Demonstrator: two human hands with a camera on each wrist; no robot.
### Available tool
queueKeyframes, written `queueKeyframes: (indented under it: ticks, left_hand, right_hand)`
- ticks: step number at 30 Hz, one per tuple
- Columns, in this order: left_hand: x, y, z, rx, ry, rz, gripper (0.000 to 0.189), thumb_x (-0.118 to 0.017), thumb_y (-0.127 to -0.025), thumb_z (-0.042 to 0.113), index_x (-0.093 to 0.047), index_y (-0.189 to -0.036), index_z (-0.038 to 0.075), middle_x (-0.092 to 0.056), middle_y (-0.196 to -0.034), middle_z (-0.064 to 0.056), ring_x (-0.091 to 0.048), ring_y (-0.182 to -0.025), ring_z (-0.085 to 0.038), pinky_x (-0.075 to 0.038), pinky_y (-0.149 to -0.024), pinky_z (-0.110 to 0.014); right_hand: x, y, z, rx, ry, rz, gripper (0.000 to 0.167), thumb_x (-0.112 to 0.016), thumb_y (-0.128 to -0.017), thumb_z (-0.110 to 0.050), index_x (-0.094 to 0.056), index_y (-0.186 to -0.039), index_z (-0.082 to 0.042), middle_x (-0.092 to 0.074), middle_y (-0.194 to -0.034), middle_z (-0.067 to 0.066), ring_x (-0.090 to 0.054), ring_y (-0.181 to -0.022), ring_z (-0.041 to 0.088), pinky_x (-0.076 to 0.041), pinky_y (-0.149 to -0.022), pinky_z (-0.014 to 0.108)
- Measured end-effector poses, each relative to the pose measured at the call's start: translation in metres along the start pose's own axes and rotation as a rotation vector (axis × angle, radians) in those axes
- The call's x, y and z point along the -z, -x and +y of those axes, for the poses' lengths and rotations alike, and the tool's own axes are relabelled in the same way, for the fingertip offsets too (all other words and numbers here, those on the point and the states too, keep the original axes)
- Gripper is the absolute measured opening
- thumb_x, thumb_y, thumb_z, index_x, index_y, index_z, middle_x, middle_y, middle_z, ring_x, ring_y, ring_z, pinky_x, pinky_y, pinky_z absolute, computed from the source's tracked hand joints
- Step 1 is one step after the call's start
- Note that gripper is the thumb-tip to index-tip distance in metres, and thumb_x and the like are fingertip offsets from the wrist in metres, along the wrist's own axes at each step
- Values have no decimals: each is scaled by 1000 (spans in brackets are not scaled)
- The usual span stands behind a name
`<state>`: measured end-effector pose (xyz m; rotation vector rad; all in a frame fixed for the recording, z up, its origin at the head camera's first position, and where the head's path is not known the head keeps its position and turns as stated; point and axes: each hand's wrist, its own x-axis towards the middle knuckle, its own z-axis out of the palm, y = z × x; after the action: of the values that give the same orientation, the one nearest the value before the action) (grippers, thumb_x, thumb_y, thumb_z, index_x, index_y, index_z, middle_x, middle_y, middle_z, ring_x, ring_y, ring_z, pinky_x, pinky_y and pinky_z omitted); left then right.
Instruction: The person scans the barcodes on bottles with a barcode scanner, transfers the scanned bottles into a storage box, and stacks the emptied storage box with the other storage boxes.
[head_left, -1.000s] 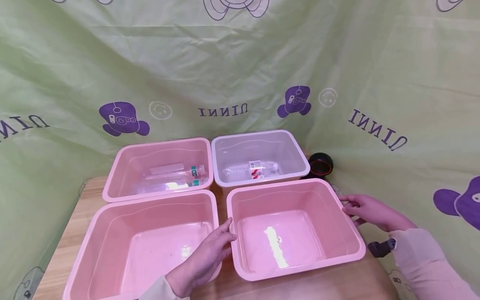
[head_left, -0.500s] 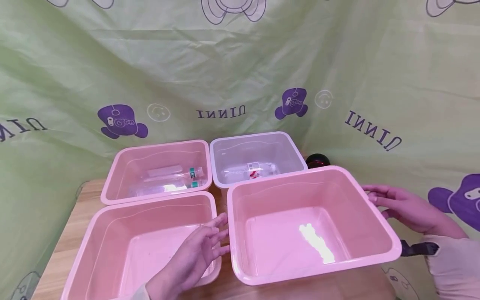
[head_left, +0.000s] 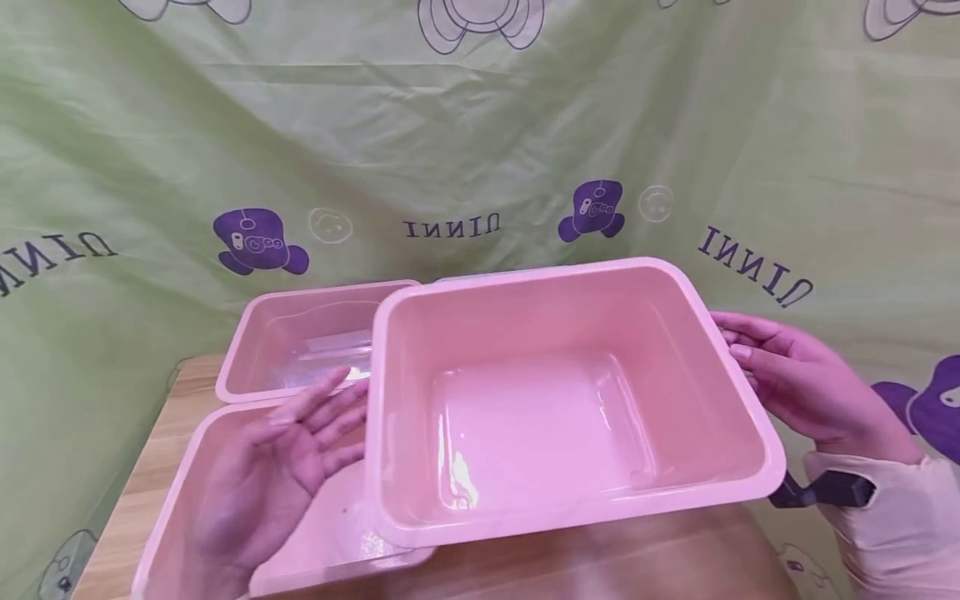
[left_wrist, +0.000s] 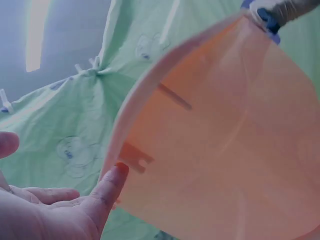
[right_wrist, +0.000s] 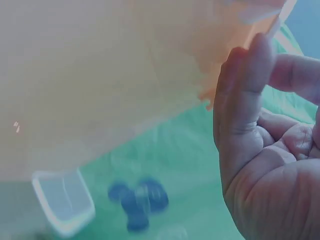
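Note:
A rectangular pink plastic tub point(head_left: 536, 417) is raised above the table in the head view, tilted with its inside facing me. My right hand point(head_left: 821, 387) grips its right rim, fingers beneath and thumb near the edge; the right wrist view shows those fingers point(right_wrist: 247, 90) bent up against the outer wall. On the opposite side my left hand point(head_left: 281, 471) is spread palm up, fingers straight. One fingertip point(left_wrist: 120, 170) touches, or nearly touches, the tub's outer wall under the rim in the left wrist view. The tub's interior holds nothing visible.
A second pink tub point(head_left: 176, 508) stands below my left hand. Behind it, another pink tub point(head_left: 255, 321) contains clear plastic bottles point(head_left: 330, 354). The pale lilac tub point(right_wrist: 65, 200) is mostly hidden behind the raised one. All stand on a wooden table point(head_left: 135, 475) before a green curtain point(head_left: 360, 150).
The pink tub has risen off the table, shifting right, then back left and up over the lilac tub. My left hand has turned palm up and moved left; my right hand rose with the rim.

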<state>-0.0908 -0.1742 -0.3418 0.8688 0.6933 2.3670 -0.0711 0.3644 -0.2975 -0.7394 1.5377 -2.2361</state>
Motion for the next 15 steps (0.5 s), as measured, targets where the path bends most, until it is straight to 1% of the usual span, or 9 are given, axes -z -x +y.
queueKeyframes:
  ticks: [2, 4, 6, 8, 11, 15]
  left_hand:
    - [-4, 1, 13, -46, 30, -29, 62, 3, -107, 11, -25, -160, -5, -33, -162, -26, -39, -147, -37, -36, -118, -48]
    - [-7, 2, 25, -85, 10, -54, 63, 6, -105, 12, -18, -160, -7, -30, -163, -28, -37, -147, -38, -35, -118, -48]
    - [-8, 4, 37, -115, 1, -94, 65, 9, -103, 13, -12, -160, -9, -24, -164, -30, -32, -149, -40, -33, -120, -48]
    - [-7, 8, 49, -131, 19, -140, 65, 10, -102, 14, -8, -160, -10, -20, -164, -32, -28, -151, -42, -29, -121, -50]
    - [-5, 19, 67, -136, 92, -161, 65, 4, -102, 17, -7, -160, -10, -17, -163, -35, -23, -151, -45, -26, -122, -53]
    - [2, 42, 92, -153, 178, -172, 65, -6, -103, 23, -4, -161, -8, -11, -163, -38, -17, -152, -49, -21, -123, -55]
  right_hand:
    - [-8, -10, -2, 9, 18, 10, 57, -16, -105, 16, -45, -153, 2, -61, -140, 17, -66, -120, 25, -57, -95, 37]
    - [-15, -21, -3, 16, 40, 26, 56, -19, -105, 16, -46, -152, 1, -62, -139, 16, -66, -119, 24, -57, -94, 36]
    - [-22, -32, -3, 25, 53, 36, 55, -23, -105, 17, -47, -151, 2, -62, -138, 16, -66, -118, 23, -58, -93, 35]
    - [-29, -45, -1, 35, 57, 28, 54, -26, -104, 18, -47, -151, 2, -63, -136, 16, -67, -115, 22, -59, -90, 34]
    - [-41, -64, 6, 22, 61, 11, 54, -34, -102, 19, -49, -150, 1, -64, -134, 15, -68, -110, 20, -60, -86, 31]
    - [-60, -92, 19, -23, 95, 25, 49, -45, -102, 14, -53, -147, -3, -65, -128, 12, -69, -104, 18, -61, -80, 30]
